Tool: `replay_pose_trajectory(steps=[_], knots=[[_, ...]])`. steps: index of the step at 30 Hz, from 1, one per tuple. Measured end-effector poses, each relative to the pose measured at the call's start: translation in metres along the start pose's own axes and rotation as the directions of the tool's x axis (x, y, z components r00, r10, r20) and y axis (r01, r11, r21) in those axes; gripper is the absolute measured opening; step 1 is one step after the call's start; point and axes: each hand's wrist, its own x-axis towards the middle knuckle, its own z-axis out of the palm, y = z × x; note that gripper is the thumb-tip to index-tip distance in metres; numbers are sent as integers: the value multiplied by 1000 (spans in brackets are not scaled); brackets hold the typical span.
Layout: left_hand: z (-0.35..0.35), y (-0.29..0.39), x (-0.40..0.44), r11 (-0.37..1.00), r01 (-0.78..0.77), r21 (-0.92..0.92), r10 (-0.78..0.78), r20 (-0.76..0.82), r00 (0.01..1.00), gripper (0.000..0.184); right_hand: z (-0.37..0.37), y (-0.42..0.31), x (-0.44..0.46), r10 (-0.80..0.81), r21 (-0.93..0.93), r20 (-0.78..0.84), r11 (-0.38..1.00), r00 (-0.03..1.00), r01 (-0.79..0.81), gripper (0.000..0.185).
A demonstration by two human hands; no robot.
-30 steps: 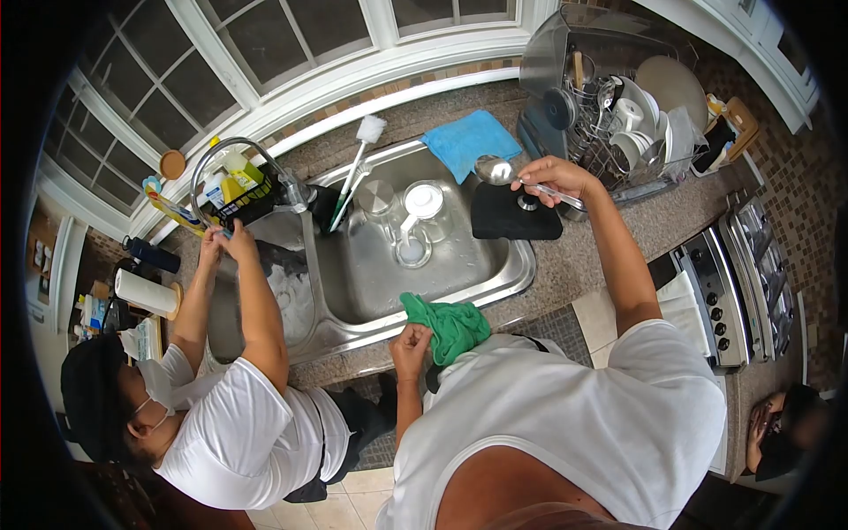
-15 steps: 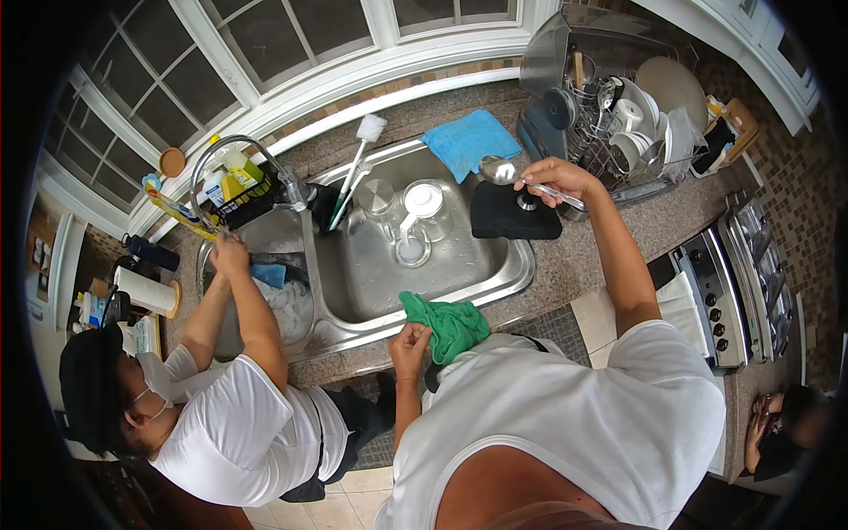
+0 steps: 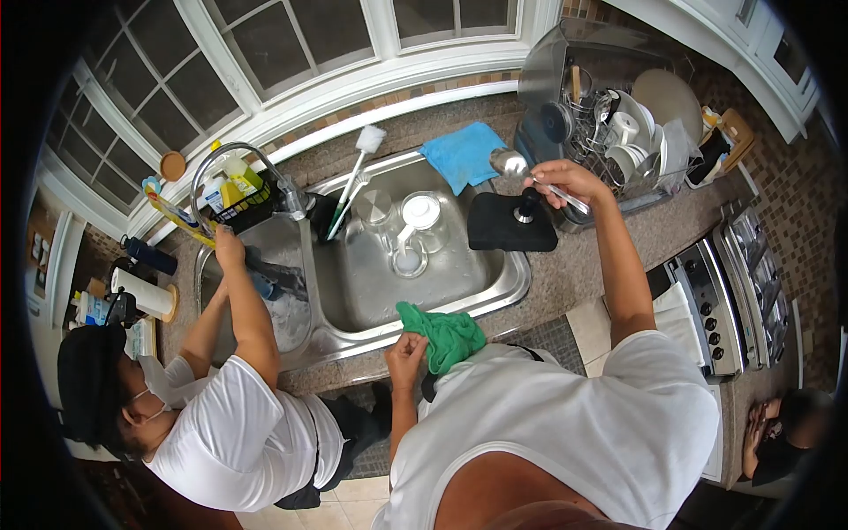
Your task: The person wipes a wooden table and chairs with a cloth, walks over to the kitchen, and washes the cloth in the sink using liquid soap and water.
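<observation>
My right hand (image 3: 570, 184) grips the handle of a metal serving spoon (image 3: 508, 162), its bowl pointing left toward the window side. Below that hand, a black square object with a round-topped metal post (image 3: 512, 223) sits at the right rim of the sink. Close to my body, my left hand (image 3: 406, 358) pinches a bunched green cloth (image 3: 450, 336) at its left edge. The cloth hangs just in front of the counter edge, against my waist.
In the steel sink (image 3: 353, 283) sit a clear pitcher with a white lid (image 3: 424, 212) and another clear vessel (image 3: 374, 208). A co-worker (image 3: 221, 424) works at the left basin. A blue cloth (image 3: 468, 155) and a loaded dish rack (image 3: 618, 132) stand behind.
My right hand and the spoon have shifted slightly right, and the spoon's bowl has turned a little. The co-worker's arms have moved in the left basin. My left hand still holds the green cloth.
</observation>
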Motion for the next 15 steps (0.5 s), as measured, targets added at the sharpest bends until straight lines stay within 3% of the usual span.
replay_pose_trajectory(steps=[6, 8, 12, 13, 15], knots=[[0, -4, 0, 999, 25, -47, -23, 30, 999, 10, -12, -39, -28, -277, -26, -200, 960, 940, 277, 25], [-1, 1, -1, 996, 35, -79, -32, 45, 998, 10, -26, -55, -35, -437, -74, -304, 896, 846, 437, 23], [-2, -1, -1, 997, 22, -70, -18, 55, 998, 9, -69, -80, -41, -658, -94, -518, 679, 547, 728, 17], [-2, 1, -1, 996, 27, -88, -22, 59, 998, 9, -79, -85, -41, -684, -124, -567, 621, 458, 774, 16], [-2, -4, 0, 995, 28, -100, -23, 52, 998, 8, -96, -88, -41, -640, -211, -669, 651, 378, 729, 14]])
